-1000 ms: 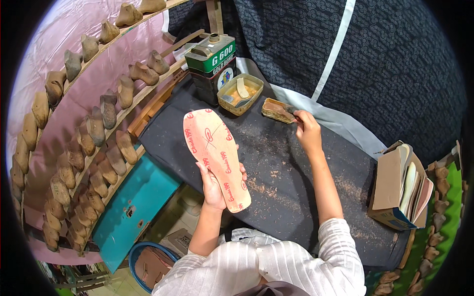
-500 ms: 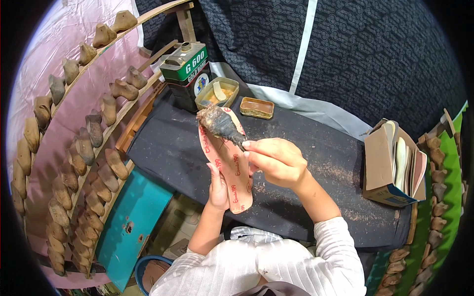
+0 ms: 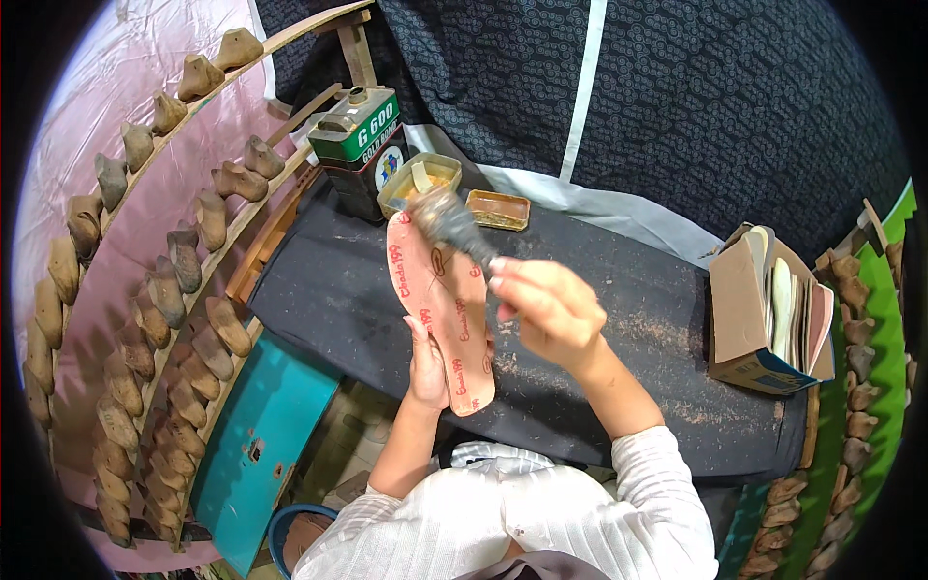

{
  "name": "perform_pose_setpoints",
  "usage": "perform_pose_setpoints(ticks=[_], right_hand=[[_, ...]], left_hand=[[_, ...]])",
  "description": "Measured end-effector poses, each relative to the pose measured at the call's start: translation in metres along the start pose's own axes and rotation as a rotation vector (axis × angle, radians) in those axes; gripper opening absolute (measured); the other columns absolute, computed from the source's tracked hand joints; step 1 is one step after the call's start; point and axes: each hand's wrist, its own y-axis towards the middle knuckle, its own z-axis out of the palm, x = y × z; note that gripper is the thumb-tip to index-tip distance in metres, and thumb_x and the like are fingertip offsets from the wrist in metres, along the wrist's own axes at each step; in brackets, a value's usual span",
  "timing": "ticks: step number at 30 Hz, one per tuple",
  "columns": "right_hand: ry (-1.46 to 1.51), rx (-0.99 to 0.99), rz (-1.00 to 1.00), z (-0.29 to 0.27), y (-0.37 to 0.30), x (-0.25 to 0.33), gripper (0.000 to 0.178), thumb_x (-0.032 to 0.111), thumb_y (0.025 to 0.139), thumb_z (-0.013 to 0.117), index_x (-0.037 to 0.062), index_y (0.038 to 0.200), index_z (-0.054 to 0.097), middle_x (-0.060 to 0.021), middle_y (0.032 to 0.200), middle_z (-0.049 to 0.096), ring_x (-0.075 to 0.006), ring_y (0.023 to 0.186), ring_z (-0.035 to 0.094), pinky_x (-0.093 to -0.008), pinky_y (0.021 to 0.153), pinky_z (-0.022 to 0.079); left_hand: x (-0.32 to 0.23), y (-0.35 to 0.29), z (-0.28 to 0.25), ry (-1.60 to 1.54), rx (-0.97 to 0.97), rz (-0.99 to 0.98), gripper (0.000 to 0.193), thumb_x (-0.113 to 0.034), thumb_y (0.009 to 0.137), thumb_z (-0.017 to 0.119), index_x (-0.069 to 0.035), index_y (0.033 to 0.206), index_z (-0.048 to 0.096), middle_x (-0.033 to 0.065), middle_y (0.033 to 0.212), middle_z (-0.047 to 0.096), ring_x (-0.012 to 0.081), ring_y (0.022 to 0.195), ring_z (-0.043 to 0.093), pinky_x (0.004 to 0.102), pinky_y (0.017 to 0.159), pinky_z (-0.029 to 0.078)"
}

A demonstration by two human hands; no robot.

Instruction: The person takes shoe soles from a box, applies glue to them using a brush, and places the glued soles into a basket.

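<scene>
My left hand (image 3: 428, 372) is closed round the edge of a pinkish-tan insole (image 3: 440, 319) with red print, which slants upright above the table. Between the fingertips of my right hand (image 3: 549, 311) is the dark handle of a worn glue brush (image 3: 452, 224). Its clumped brown bristles are over the insole's upper end and slightly blurred; whether they touch it I cannot tell. Behind the brush stands a shallow tub (image 3: 443, 172) with amber glue and a pale strip in it. A smaller amber-coloured rectangular dish (image 3: 498, 208) lies to its right.
A green and black metal can (image 3: 358, 155) stands at the table's back left. On the right is a cardboard box (image 3: 749, 309) full of insoles. Curved racks of wooden shoe lasts (image 3: 184, 256) line both sides. The dark tablecloth (image 3: 638, 367) bears brown crumbs.
My right hand has moved the brush slightly right, with its handle tilted differently and blurred. The insole has stayed nearly in place in my left hand.
</scene>
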Motion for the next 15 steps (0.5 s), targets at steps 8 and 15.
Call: perform_pose_setpoints(ticks=[8, 15], right_hand=[[0.105, -0.016, -0.013, -0.003, -0.006, 0.001, 0.032, -0.004, 0.061, 0.069, 0.0012, 0.092, 0.065, -0.0131, 0.095, 0.066, -0.0245, 0.08, 0.066, -0.0317, 0.066, 0.055], [-0.046, -0.053, 0.113, -0.002, -0.007, -0.002, 0.035, -0.011, 0.059, 0.068, 0.0006, 0.092, 0.064, -0.0128, 0.093, 0.066, -0.024, 0.077, 0.066, -0.0292, 0.063, 0.054]], left_hand=[[0.002, 0.0, -0.002, 0.049, -0.014, -0.014, 0.081, -0.072, 0.085, 0.017, -0.006, 0.122, 0.044, 0.0106, 0.092, 0.058, 0.0187, 0.079, 0.059, 0.0306, 0.067, 0.05], [0.0, 0.0, -0.002, 0.131, -0.001, 0.039, 0.082, -0.073, 0.085, 0.015, -0.005, 0.121, 0.044, 0.0113, 0.093, 0.058, 0.0193, 0.079, 0.059, 0.0311, 0.069, 0.05]])
